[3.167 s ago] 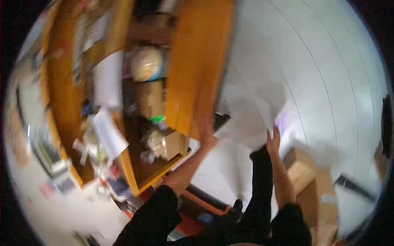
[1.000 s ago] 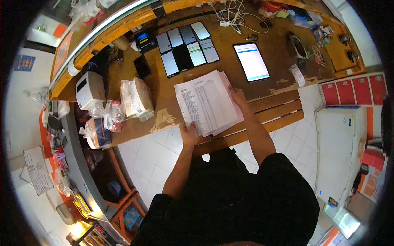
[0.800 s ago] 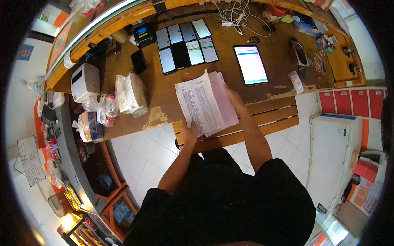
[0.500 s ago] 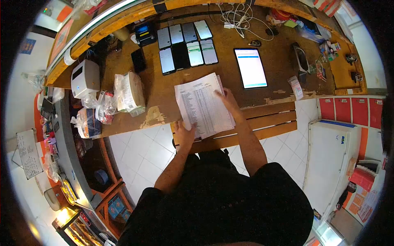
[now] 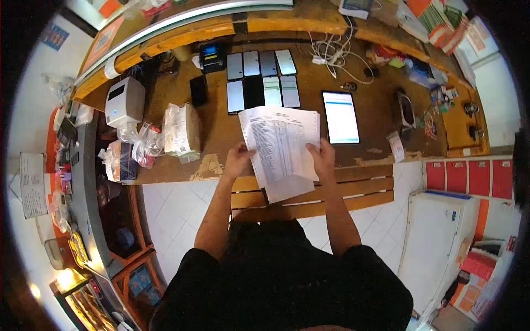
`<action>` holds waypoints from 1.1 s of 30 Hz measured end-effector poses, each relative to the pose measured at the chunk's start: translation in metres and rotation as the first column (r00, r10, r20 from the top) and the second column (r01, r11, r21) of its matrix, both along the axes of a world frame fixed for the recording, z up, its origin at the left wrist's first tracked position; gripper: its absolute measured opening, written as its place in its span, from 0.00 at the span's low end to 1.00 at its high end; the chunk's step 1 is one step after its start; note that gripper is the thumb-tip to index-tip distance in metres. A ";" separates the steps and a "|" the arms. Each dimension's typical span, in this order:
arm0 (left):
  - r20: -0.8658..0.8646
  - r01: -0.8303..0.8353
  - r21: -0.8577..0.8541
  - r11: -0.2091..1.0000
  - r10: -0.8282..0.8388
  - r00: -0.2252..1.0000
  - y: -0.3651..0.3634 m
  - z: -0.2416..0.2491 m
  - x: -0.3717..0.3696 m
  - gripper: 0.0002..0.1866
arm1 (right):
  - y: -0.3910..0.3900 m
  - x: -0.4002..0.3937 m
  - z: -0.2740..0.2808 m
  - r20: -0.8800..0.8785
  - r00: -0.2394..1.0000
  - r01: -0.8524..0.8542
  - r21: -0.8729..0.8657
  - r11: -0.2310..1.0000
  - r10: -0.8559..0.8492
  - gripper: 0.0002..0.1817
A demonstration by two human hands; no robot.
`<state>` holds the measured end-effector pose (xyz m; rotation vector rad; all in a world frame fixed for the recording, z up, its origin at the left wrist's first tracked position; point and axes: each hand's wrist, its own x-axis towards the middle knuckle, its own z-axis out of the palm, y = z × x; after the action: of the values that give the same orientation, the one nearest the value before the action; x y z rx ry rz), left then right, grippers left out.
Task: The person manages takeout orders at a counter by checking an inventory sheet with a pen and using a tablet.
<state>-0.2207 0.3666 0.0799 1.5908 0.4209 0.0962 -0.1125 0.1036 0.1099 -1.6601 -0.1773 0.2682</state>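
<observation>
Head view: both hands, left hand [image 5: 237,159] and right hand [image 5: 323,160], hold a printed paper stack [image 5: 282,148] by its side edges, fingers clamped on it, above the table [image 5: 221,129] edge near a tablet [image 5: 340,117]; light, floppy sheets likely best gripped at both edges.

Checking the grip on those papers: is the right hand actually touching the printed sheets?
Touching. The head view shows the right hand gripping the right edge of the printed sheets, fingers overlapping the paper with no gap.
</observation>
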 end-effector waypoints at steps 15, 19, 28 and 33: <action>0.332 -0.180 -0.161 0.970 0.225 0.916 -0.002 0.156 0.052 0.09 | -0.002 0.004 0.085 0.083 0.975 0.180 0.240 0.954 -0.205 0.12; 0.441 -0.194 -0.167 0.967 0.249 0.862 -0.001 0.215 0.027 0.08 | 0.003 0.004 0.121 0.179 0.960 0.155 0.306 0.939 -0.217 0.11; 0.603 -0.233 -0.148 0.961 0.274 0.749 0.022 0.294 -0.030 0.10 | 0.033 -0.026 0.202 0.236 0.942 0.122 0.425 0.897 -0.240 0.07; 0.645 -0.269 -0.122 0.956 0.282 0.710 0.036 0.325 -0.068 0.11 | 0.058 -0.053 0.231 0.303 0.912 0.089 0.510 0.855 -0.276 0.07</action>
<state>-0.2886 0.4023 0.4050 1.3521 0.0918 0.8644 -0.1657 0.1614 0.3409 -1.1920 -0.3345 -0.2316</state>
